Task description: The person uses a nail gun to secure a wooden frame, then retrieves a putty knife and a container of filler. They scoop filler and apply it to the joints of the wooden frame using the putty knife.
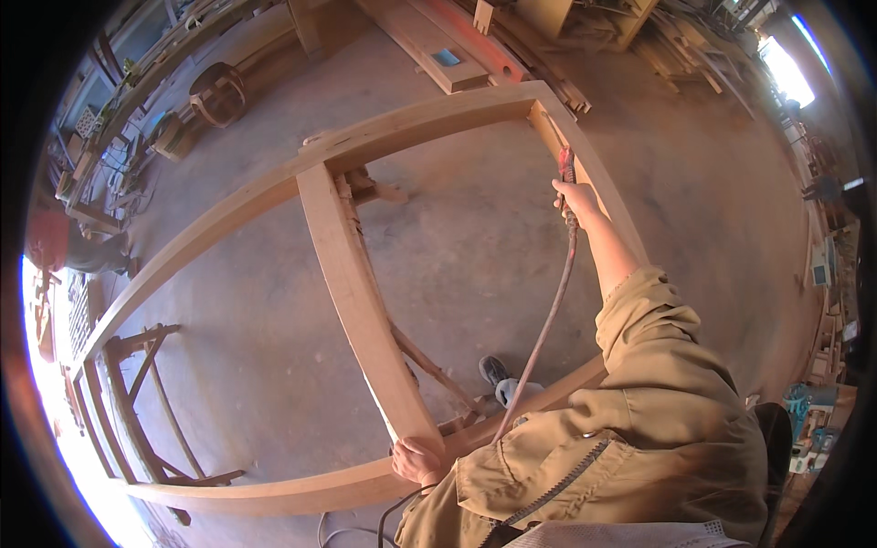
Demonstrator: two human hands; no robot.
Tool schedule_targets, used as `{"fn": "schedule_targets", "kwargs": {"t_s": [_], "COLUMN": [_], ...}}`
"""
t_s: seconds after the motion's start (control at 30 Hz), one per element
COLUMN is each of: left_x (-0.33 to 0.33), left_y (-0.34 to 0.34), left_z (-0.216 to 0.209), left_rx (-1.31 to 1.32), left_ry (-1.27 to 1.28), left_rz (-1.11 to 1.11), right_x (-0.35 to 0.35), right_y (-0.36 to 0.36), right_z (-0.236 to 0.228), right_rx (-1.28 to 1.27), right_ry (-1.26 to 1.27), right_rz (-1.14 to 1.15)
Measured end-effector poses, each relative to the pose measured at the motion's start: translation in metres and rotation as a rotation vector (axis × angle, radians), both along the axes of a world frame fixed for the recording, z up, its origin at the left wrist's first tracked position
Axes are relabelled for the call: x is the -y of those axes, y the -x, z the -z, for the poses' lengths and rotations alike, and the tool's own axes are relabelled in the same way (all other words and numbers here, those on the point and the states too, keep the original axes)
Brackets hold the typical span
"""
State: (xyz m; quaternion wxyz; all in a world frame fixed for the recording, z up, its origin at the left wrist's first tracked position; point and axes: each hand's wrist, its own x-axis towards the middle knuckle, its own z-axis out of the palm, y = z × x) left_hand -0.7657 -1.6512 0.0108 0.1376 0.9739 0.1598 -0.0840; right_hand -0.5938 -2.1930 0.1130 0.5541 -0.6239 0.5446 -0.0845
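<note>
A large wooden frame (347, 274) with a crossbar lies raised above the floor in front of me. My left hand (418, 459) is closed over the frame's near rail where the crossbar joins it, its fingers curled at the edge. With my arm stretched out, my right hand (575, 197) grips a slim hand tool (566, 164) with a red front part. A brownish hose (554, 320) runs from the tool back toward my body. The tool's tip is close to the inner face of the frame's right end piece, near the far corner; whether it touches I cannot tell.
Wooden trestles (151, 402) stand under the frame at left and below the crossbar. A round wooden tub or stool (218, 94) stands far left. Boards (438, 55) are piled at the back. Another person (82, 242) is at the left rim. Dark cables (352, 530) lie near me.
</note>
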Motion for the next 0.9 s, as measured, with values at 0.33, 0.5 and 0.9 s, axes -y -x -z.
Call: {"fn": "schedule_targets", "kwargs": {"t_s": [0.33,0.5,0.9], "left_x": [0.004,0.007,0.005], "left_y": [-0.003,-0.003,-0.001], "left_z": [-0.008,-0.017,-0.007], "left_rx": [-0.035,-0.026,0.087], "left_ry": [0.022,0.001,0.022], "left_rz": [0.022,0.03,0.071], "right_x": [0.01,-0.04,-0.132], "right_y": [0.126,0.217,0.382], "right_z": [-0.046,-0.114,-0.171], "right_rx": [-0.356,-0.657,-0.959], "right_ry": [0.042,0.069,-0.03], "right_rz": [-0.269,-0.319,-0.388]}}
